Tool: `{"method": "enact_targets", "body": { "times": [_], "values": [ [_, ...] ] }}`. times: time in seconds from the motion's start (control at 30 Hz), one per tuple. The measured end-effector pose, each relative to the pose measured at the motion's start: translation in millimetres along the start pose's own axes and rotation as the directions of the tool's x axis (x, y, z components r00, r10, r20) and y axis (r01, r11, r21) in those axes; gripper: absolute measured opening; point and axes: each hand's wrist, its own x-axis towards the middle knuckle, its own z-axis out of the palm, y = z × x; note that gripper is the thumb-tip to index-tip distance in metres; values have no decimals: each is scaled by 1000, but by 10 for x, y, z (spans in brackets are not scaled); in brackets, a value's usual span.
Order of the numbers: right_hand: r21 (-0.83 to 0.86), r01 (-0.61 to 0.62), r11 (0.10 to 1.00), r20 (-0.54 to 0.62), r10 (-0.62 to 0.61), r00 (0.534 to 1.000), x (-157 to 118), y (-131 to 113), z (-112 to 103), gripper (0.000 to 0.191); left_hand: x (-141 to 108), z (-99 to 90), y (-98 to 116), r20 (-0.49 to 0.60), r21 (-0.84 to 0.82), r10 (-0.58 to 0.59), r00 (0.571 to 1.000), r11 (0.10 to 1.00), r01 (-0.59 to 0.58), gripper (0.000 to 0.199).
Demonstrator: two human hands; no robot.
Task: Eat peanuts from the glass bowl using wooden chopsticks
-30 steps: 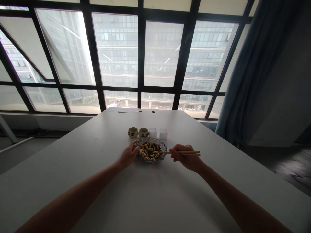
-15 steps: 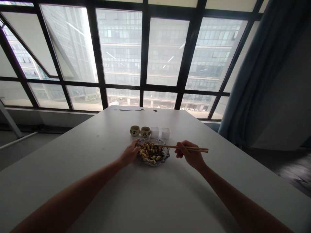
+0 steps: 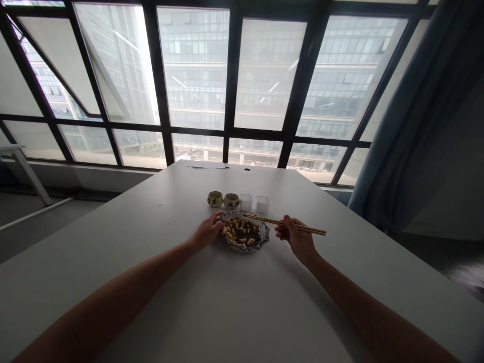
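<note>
A clear glass bowl [image 3: 263,241] with a wavy rim stands on the table, holding peanuts in their shells [image 3: 242,231] and some dark bits. My left hand [image 3: 207,231] grips the bowl's left rim, its fingers partly hidden behind the glass. To the right of the bowl, my right hand [image 3: 297,238] is closed around a pair of wooden chopsticks [image 3: 269,220]. Their tips are close together above the far part of the bowl. Whether anything is pinched between the tips is too small to tell.
Behind the bowl, two cream cups [image 3: 215,199] with dark characters stand beside two small translucent square cups [image 3: 262,204]. Papers [image 3: 202,165] lie at the far end of the white table [image 3: 181,302]. A blue curtain [image 3: 393,146] hangs on the right, before large windows.
The chopstick tips have risen from over the peanuts towards the bowl's far rim, and the chopsticks now slope more. My left hand stays at the rim. The whole view has shifted slightly.
</note>
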Motion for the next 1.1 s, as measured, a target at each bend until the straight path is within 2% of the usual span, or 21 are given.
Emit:
{"method": "enact_targets", "body": {
  "times": [0.2,0.33,0.43,0.53,0.57,0.6,0.67,0.73,0.8,0.87,0.93,1.1],
  "values": [
    [99,-96,990,-20,98,995,29,23,-15,54,-20,-21,34,14,-13,8,1000,1000,-8,60],
    [85,-89,992,10,89,996,21,23,4,52,-29,-23,40,8,-10,9,1000,1000,-9,59],
    [-18,-7,1000,40,8,999,-6,-16,-2,51,-24,-16,18,2,-9,20,1000,1000,-20,57],
    [-240,217,946,156,-182,971,-75,-146,-27,48,-15,-7,-14,-3,-14,33,999,999,-33,57],
    [-328,338,882,235,-270,934,-108,-210,-35,45,-13,-5,-22,-3,-16,36,999,999,-36,57],
    [-411,470,781,332,-352,875,-144,-280,-41,40,-11,-5,-28,-2,-19,38,999,999,-38,57],
    [-467,725,506,570,-454,685,-214,-418,-42,33,-10,-7,-29,3,-22,44,999,999,-44,57],
    [-437,849,296,686,-501,528,-265,-526,-30,26,-13,-11,-18,3,-17,47,999,999,-47,57],
    [-408,897,170,732,-526,433,-286,-586,-14,23,-18,-14,-3,1,-3,41,999,999,-41,57],
    [-397,912,103,748,-539,386,-284,-604,-7,22,-22,-17,9,-1,7,36,999,999,-36,57],
    [-396,915,72,752,-547,368,-272,-602,-8,21,-22,-17,9,2,7,37,999,999,-37,57],
    [-392,914,105,735,-562,379,-259,-587,-18,18,-2,-10,-32,-12,-11,47,999,999,-48,56]
  ]
}}
